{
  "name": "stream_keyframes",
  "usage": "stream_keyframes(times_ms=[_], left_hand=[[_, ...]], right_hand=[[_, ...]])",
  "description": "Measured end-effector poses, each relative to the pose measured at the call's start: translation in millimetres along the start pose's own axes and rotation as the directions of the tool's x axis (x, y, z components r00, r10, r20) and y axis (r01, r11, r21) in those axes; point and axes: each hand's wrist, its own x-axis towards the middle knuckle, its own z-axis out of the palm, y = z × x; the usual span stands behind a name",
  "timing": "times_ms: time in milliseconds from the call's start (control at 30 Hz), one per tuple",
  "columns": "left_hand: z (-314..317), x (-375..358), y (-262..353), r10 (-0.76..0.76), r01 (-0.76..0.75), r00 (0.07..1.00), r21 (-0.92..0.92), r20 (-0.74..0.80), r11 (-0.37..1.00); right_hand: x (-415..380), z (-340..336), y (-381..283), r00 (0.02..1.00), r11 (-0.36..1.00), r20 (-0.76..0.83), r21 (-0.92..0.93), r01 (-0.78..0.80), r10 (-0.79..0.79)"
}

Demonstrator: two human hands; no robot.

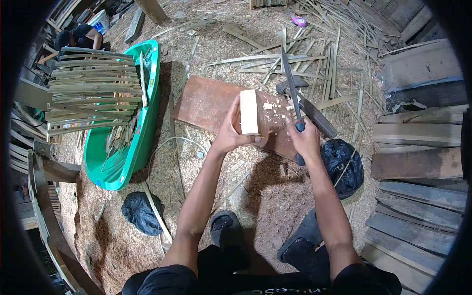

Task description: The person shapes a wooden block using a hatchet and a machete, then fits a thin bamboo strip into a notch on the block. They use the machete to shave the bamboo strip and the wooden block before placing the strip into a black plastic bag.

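My left hand (229,132) is closed around a pale, squared wooden block (249,114), its thumb along the near end. The block is above a reddish-brown board (199,105) lying on the ground. In my right hand (307,140) is a machete (290,81), gripped by its dark handle. Its long narrow blade points up and away from me, to the right of the block and apart from it. Small wood chips (275,115) are scattered over the board's right part.
A green tub (153,73) with curved wooden slats (93,91) across it stands on the left. Loose strips (290,59) lie ahead, with a pink tape measure (299,21) beyond. Black plastic bags (342,167) flank me. Planks (418,135) line the right. Another person (81,37) is at far left.
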Motion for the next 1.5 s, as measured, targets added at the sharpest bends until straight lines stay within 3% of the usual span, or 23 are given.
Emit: stream_keyframes(times_ms=[100, 200, 300, 500, 633, 767, 833, 933, 1000, 1100, 1133, 1167, 1233, 1300, 1333, 1433, 1500], left_hand=[[3, -1, -5, 0.033, -0.033, 0.999, -0.018, 0.035, 0.999], [9, 1, -9, 0.145, -0.154, 0.984, 0.088, 0.103, 0.984], [14, -1, -3, 0.141, -0.192, 0.977, 0.373, 0.160, 0.908], [20, -1, -3, 0.323, -0.385, 0.922, 0.606, 0.214, 0.696], [23, 4, 4, 0.447, -0.478, 0.856, 0.730, 0.261, 0.488], [17, 1, -11, 0.450, -0.443, 0.847, 0.842, 0.282, 0.307], [16, -3, -15, 0.429, -0.428, 0.858, 0.854, 0.282, 0.295], [17, 0, -17, 0.457, -0.374, 0.845, 0.917, 0.277, 0.136], [20, 2, -16, 0.496, -0.214, 0.868, 0.925, 0.032, 0.314], [6, 4, -16, 0.221, -0.115, 0.964, 0.517, -0.147, 0.848], [-3, 2, -15, 0.011, 0.018, 0.996, 0.311, -0.088, 0.950], [-8, 0, -15, -0.183, 0.180, 0.983, 0.103, 0.017, 0.978], [-6, -6, -11, -0.150, 0.135, 0.988, -0.284, -0.032, 0.949], [-4, -6, -9, -0.107, 0.025, 0.990, -0.626, -0.094, 0.779], [0, -2, -10, -0.109, -0.045, 0.963, -0.544, -0.248, 0.838], [7, 2, 4, 0.064, -0.168, 0.904, -0.215, -0.423, 0.962], [-1, 3, 8, 0.072, -0.107, 0.913, -0.067, -0.402, 0.992]], right_hand=[[-2, -7, -13, 0.924, 0.922, 0.250, 0.188, -0.339, 0.289], [-4, -5, -12, 0.973, 0.935, 0.174, 0.296, -0.198, 0.150], [2, -4, -16, 0.995, 0.914, 0.097, 0.405, -0.038, -0.002], [-4, -21, -54, 0.978, 0.703, 0.209, 0.694, -0.158, 0.013], [-13, -22, -63, 0.991, 0.825, 0.125, 0.565, -0.031, -0.049], [-23, -12, -63, 0.997, 0.878, 0.075, 0.478, -0.028, -0.010], [-24, -9, -63, 0.999, 0.870, 0.019, 0.493, 0.027, -0.042], [-26, -9, -60, 0.997, 0.825, -0.016, 0.561, 0.069, -0.072], [-28, -12, -59, 0.996, 0.741, 0.029, 0.671, 0.040, -0.079], [-27, -12, -59, 0.988, 0.704, -0.067, 0.696, 0.145, -0.137], [-26, -11, -58, 0.986, 0.699, -0.073, 0.697, 0.160, -0.153], [-26, -11, -55, 0.983, 0.693, -0.079, 0.699, 0.175, -0.168], [-22, -9, -49, 0.983, 0.681, -0.055, 0.715, 0.161, -0.175], [-19, -8, -40, 0.989, 0.669, 0.011, 0.738, 0.094, -0.150], [-16, -5, -36, 0.986, 0.691, -0.019, 0.711, 0.131, -0.167], [-5, 3, -13, 0.986, 0.787, -0.062, 0.595, 0.163, -0.157], [-10, -5, -13, 1.000, 0.830, 0.021, 0.558, 0.002, -0.017]])
